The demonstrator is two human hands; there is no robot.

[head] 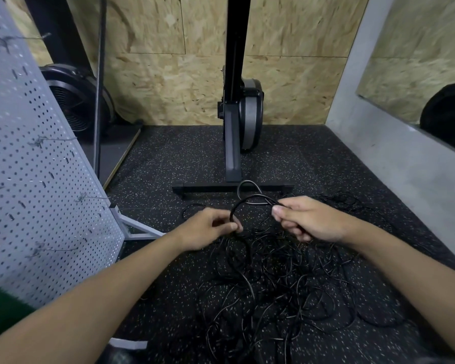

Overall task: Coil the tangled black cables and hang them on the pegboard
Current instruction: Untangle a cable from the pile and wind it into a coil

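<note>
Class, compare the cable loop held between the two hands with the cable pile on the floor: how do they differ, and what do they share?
The held loop is raised, pinched by the left hand and gripped by the right hand; the floor pile lies loose beneath them. The held loop forms one neat arc; the floor pile is a wide tangle. Both are black cable.

Black speckled rubber floor [300, 158], tangled black cables [286, 285] heaped on it, rowing machine base [233, 187], pegboard stand foot [139, 229]
</note>
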